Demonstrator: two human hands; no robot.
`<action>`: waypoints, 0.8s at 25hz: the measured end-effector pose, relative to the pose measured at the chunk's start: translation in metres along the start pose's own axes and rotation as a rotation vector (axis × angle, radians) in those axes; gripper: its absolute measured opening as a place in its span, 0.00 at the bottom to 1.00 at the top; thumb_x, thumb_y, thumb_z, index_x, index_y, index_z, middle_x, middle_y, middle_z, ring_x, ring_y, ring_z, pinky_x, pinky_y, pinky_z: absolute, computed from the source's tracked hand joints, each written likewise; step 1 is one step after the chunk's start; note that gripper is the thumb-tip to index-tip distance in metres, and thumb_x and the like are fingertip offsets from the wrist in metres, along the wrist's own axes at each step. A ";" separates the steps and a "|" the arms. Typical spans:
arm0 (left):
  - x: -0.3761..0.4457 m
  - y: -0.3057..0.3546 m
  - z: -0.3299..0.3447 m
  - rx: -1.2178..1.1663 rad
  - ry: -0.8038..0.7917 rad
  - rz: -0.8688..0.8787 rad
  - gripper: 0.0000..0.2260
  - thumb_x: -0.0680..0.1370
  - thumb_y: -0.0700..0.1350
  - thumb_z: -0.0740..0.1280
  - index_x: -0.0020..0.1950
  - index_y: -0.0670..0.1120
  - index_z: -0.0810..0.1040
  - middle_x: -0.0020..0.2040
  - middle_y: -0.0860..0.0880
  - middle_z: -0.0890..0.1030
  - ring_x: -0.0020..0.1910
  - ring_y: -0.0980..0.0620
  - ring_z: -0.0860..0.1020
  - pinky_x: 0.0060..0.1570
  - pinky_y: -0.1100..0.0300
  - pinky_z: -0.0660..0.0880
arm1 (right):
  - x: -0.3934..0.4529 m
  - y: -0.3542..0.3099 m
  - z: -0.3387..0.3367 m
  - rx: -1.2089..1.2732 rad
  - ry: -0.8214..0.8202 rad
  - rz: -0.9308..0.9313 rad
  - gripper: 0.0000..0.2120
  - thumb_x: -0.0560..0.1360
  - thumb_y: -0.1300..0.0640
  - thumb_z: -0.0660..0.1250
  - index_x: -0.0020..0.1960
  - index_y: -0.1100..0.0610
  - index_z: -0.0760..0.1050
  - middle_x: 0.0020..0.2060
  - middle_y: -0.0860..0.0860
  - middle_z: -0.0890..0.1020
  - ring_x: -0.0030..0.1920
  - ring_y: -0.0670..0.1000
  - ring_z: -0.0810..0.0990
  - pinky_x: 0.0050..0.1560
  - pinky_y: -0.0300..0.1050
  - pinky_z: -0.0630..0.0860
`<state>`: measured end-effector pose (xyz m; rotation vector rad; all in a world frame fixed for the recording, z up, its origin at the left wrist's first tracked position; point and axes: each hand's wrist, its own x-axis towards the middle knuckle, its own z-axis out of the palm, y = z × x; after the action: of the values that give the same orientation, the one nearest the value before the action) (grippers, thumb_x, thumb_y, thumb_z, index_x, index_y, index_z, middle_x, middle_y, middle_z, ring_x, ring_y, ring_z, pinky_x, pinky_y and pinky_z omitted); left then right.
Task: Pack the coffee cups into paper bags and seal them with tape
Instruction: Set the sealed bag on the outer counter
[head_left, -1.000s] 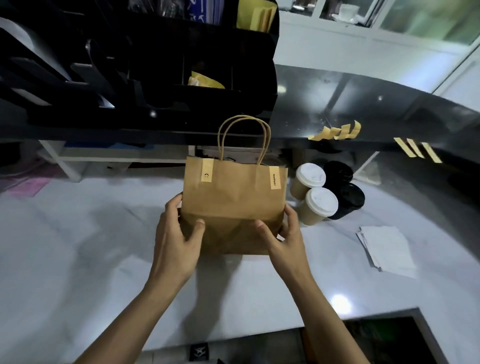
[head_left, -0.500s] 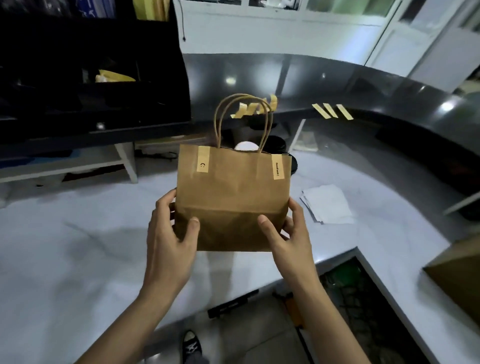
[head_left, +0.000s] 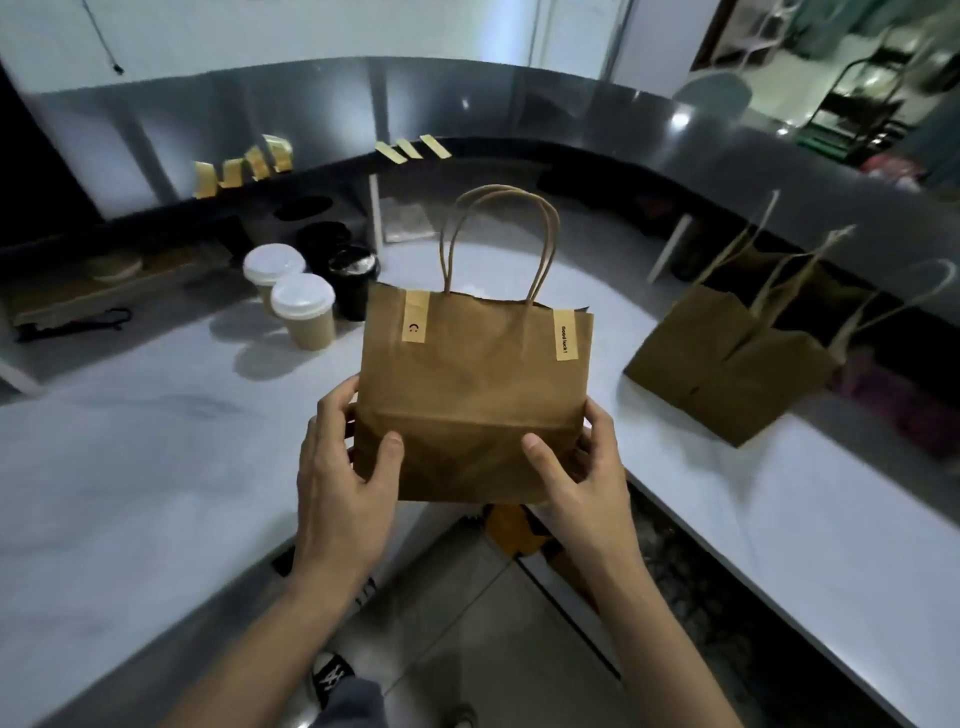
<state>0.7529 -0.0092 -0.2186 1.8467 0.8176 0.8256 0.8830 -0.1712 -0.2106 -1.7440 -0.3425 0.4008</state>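
Note:
A brown paper bag (head_left: 475, 384) with twisted handles hangs in the air in front of me, above the counter's inner edge. Two tan tape strips hold its top closed. My left hand (head_left: 345, 483) grips its lower left corner and my right hand (head_left: 579, 480) grips its lower right corner, thumbs on the front face. On the white counter (head_left: 156, 467) to the left stand two kraft coffee cups with white lids (head_left: 302, 312) and black cups (head_left: 353, 280) behind them. What the bag contains is hidden.
Several other brown paper bags (head_left: 737, 364) sit on the counter at the right. Tan tape strips (head_left: 244, 169) hang from the raised dark ledge at the back, with three more (head_left: 413, 148) lying flat to their right. Floor and a shoe show below between the counter sections.
The bag has been lifted off the counter and carried to the right in both hands as my view swung right. The cups now lie to its left and the other bags have come into view.

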 end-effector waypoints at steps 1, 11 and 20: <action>-0.006 0.006 0.013 -0.010 -0.031 0.016 0.22 0.80 0.46 0.66 0.71 0.62 0.65 0.64 0.54 0.74 0.63 0.50 0.74 0.61 0.42 0.76 | -0.007 0.002 -0.018 0.015 0.037 0.002 0.29 0.76 0.47 0.73 0.73 0.39 0.65 0.64 0.38 0.76 0.62 0.37 0.76 0.64 0.51 0.79; -0.071 0.067 0.133 -0.134 -0.423 0.152 0.23 0.80 0.47 0.66 0.71 0.65 0.64 0.65 0.56 0.74 0.64 0.52 0.74 0.62 0.44 0.76 | -0.073 0.031 -0.160 0.047 0.453 0.093 0.28 0.77 0.47 0.72 0.71 0.35 0.63 0.61 0.34 0.74 0.62 0.42 0.76 0.62 0.54 0.80; -0.077 0.111 0.241 -0.198 -0.712 0.236 0.22 0.80 0.47 0.65 0.71 0.63 0.65 0.64 0.54 0.75 0.63 0.50 0.75 0.59 0.43 0.77 | -0.081 0.050 -0.244 0.058 0.745 0.129 0.27 0.77 0.49 0.72 0.71 0.36 0.64 0.63 0.38 0.75 0.63 0.42 0.76 0.54 0.39 0.78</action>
<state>0.9263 -0.2241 -0.2166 1.8846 0.0671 0.3161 0.9197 -0.4306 -0.2069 -1.7324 0.3145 -0.1612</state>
